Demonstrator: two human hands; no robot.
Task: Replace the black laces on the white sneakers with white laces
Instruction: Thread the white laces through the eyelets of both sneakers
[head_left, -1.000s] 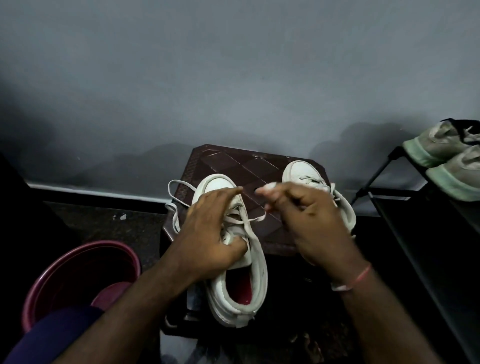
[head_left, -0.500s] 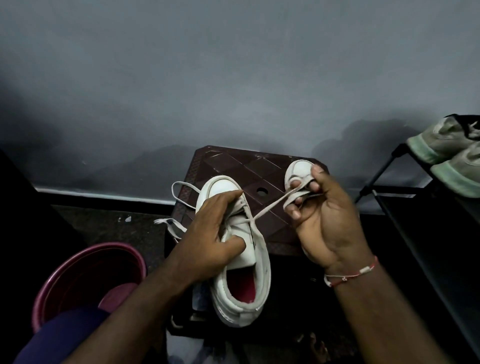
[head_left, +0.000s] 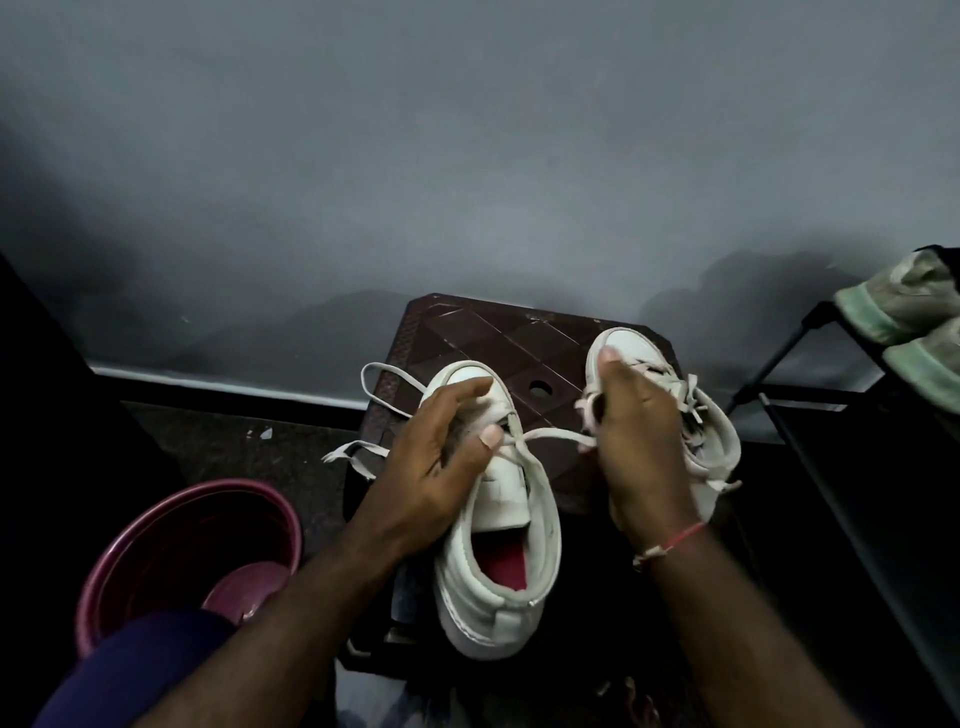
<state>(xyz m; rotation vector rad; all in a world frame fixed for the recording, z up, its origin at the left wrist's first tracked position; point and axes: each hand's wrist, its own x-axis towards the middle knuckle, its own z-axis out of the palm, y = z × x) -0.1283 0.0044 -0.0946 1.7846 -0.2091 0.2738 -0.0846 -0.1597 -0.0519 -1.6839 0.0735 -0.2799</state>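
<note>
The white lace (head_left: 550, 434) is stretched level across the front half of the near sneaker (head_left: 501, 561). It runs from the eyelet rows rightward into your right hand (head_left: 639, 441). That sneaker lies along the left side of the stool (head_left: 493, 338), toe toward the far edge, heel hanging over the near edge. Its long axis points away from you, and the taut lace crosses it almost squarely.

Your left hand (head_left: 436, 462) grips the forepart. The fingers are curled over the toe side and the thumb presses the lace down where it leaves the eyelets. The right fingers are curled shut round the lace, with a short loop showing above them. The tip itself is hidden in the hand. The loose end (head_left: 353, 456) trails off the stool's left edge.

Finding: the lower rows appear laced and the upper eyelets near the tongue appear open. The next eyelet lies left of and below the right fingers, so the right hand has the working end and the left is nearer the eyelets.

The second sneaker (head_left: 711, 441) sits at the far right corner, partly behind the right hand. I cannot tell how far it is laced. A maroon bucket (head_left: 156, 525) stands on the floor to the left.
</note>
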